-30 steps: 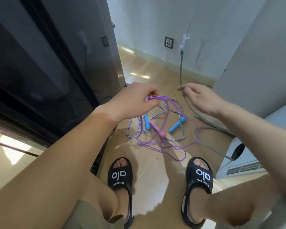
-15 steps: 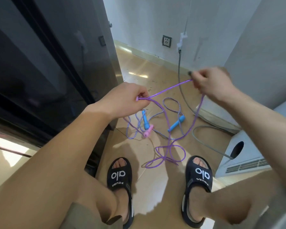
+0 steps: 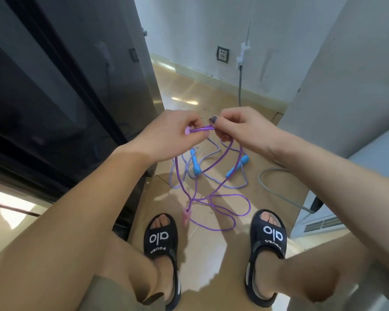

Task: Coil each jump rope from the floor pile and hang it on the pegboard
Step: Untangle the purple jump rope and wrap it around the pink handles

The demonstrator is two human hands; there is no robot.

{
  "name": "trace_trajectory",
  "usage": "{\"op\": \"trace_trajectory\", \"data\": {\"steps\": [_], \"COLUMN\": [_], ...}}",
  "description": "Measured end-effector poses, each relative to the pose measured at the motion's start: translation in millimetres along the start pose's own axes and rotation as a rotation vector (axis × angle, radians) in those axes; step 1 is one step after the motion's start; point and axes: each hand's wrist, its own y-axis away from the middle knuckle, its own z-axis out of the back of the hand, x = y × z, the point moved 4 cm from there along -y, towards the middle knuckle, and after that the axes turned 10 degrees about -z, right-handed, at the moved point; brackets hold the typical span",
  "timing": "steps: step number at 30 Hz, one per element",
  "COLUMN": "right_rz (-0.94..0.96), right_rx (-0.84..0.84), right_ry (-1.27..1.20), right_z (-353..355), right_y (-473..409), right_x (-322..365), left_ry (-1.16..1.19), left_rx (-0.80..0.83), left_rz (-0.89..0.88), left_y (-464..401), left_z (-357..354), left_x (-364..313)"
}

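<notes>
Above the floor, the purple rope (image 3: 220, 180) is pinched by the left hand (image 3: 166, 135) and the right hand (image 3: 245, 129), now brought back together. Another loop is gathered. Much rope is trailed below; the striped rope (image 3: 211, 176) is left lying.

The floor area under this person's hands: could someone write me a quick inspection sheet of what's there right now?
Surface: tan tiled floor, glossy, with light reflections.
Job's things: purple jump rope held up at one end, its loops and pink handle trailing low between the feet; striped jump rope with blue handles lies loose on the floor. No pegboard seen.
Clutter: nothing seen.
Hands: left hand grips the purple rope's handle end; right hand pinches the cord beside it.
Cables: grey cable runs down from a wall plug and curves across the floor.
Surroundings: dark glossy cabinet on the left, wall socket, black sandals.
</notes>
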Motion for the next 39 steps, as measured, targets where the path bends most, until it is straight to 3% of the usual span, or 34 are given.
{"op": "trace_trajectory", "data": {"steps": [2, 4, 6, 8, 10, 14, 17, 21, 23, 25, 28, 31, 36, 39], "right_rz": [-0.012, -0.085, -0.228, -0.390, -0.396, -0.135, -0.063, -0.002, 0.012, -0.050, -0.268, -0.309, -0.134, -0.069], "right_rx": [-0.061, -0.237, -0.484, -0.581, -0.455, -0.138, -0.007, -0.058, -0.151, -0.312, -0.521, -0.361, 0.014, 0.082], "right_ry": [0.024, 0.029, 0.150, 0.328, 0.378, 0.046, 0.009, 0.171, 0.275, 0.307, 0.389, 0.418, 0.025, 0.074], "right_z": [18, 48, 82, 98, 85, 20, -9, -8, 5, 33, 77, 61, -13, -26], "right_y": [-5, -9, -5, -1, -4, -9, -5, -8, -12, -17, -17, -19, -11, -6], "right_x": [-7, -19, -36, -55, -59, -19, 2, 1, -1, -11, -42, -54, -9, 1], "left_ry": [-0.018, -0.025, -0.028, 0.002, 0.041, 0.096, 0.095, 0.107, 0.088, 0.055, 0.050, 0.104, 0.165, 0.135], "left_rx": [0.097, 0.156, 0.152, 0.134, 0.114, 0.062, 0.048, 0.071, 0.164, 0.254, 0.208, 0.220, 0.188, 0.154], "left_rz": [0.041, 0.073, 0.096, 0.105, 0.094, 0.029, -0.009, 0.014, 0.037, 0.068, 0.089, 0.101, 0.056, 0.037], "left_y": [2, 6, 9, 13, 12, 6, 3, 5, 8, 11, 13, 13, 9, 8], "left_z": [-3, -2, 3, 7, 6, 0, -2, -2, -3, -4, 3, 0, -4, -4], "left_x": [7, 15, 22, 25, 22, 6, -2, 2, 8, 14, 18, 13, -2, -1]}}
